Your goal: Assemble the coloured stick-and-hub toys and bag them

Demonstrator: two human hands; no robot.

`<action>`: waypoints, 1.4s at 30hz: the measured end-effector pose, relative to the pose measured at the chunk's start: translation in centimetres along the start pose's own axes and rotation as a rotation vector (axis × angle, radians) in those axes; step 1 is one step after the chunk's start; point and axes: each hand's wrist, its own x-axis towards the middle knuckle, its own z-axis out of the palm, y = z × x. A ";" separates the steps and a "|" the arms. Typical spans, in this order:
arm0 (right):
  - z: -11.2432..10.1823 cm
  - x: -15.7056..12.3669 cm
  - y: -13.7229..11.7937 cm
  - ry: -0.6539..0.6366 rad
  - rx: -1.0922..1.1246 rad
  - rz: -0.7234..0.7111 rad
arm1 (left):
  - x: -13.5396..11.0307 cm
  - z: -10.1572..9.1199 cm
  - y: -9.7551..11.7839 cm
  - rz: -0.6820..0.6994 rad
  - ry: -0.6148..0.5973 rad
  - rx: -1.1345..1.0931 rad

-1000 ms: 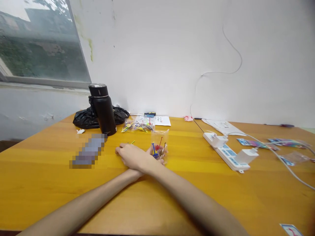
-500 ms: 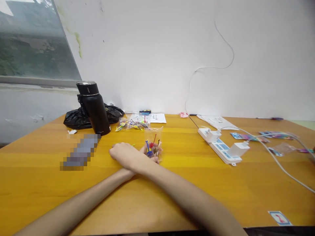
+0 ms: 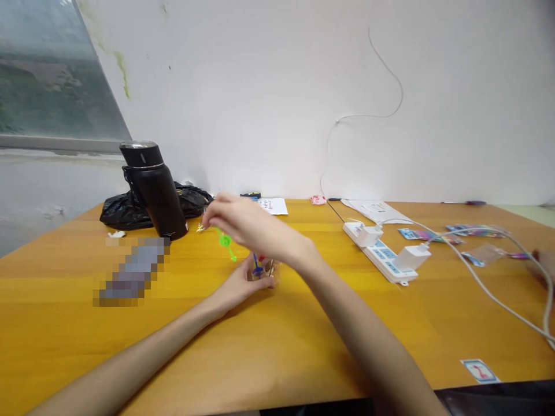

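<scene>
My right hand (image 3: 243,222) is raised over the table, fingers closed on a small bright green plastic piece (image 3: 225,240) with a round middle and a pointed end. It hangs below the fingertips. Lower and a little to the right, my left hand (image 3: 249,278) is wrapped round a clear plastic bag (image 3: 272,275) near the tabletop. A blue piece (image 3: 257,267) stands up in the bag, with bits of red and a dark piece beside it. My right hand and wrist hide part of the bag's upper side.
A black bottle (image 3: 158,196) stands at the left before a black plastic bag (image 3: 121,211). A blurred-out flat object (image 3: 132,274) lies nearer. At right are a white power strip (image 3: 384,257) with chargers, loose cables (image 3: 485,283), colourful packets (image 3: 427,237) and a small card (image 3: 479,371).
My right hand has lifted from across my left wrist, and the green piece now shows fully beneath it. My left hand stays on the bag. The view has shifted slightly.
</scene>
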 end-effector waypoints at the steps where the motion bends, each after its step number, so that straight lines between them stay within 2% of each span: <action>1: -1.4 -0.5 -0.1 0.066 0.026 0.011 | -0.2 0.0 0.1 -0.004 -0.004 -0.011; 5: -6.3 -2.7 -0.1 0.183 -0.026 0.103 | -0.1 0.1 -0.2 -0.021 -0.026 -0.100; 8: -8.6 -4.2 0.4 0.209 -0.095 0.207 | 0.1 0.0 -0.6 -0.027 -0.040 -0.141; 13: -9.7 -5.3 0.6 0.171 -0.138 0.280 | -0.1 0.0 -0.5 -0.047 -0.033 -0.143; 20: -10.3 -5.2 -0.1 0.305 -0.141 0.244 | -0.3 0.2 0.2 -0.061 -0.039 -0.148; 23: -10.0 -5.2 0.0 0.237 -0.141 0.247 | -0.3 0.2 0.2 -0.061 -0.034 -0.132; 29: -9.1 -4.8 -0.3 -0.009 -0.085 0.292 | -0.2 0.1 0.0 -0.048 -0.028 -0.132; 42: -9.5 -4.9 -1.0 -0.274 0.002 0.347 | -0.4 0.4 0.6 -0.057 -0.023 -0.191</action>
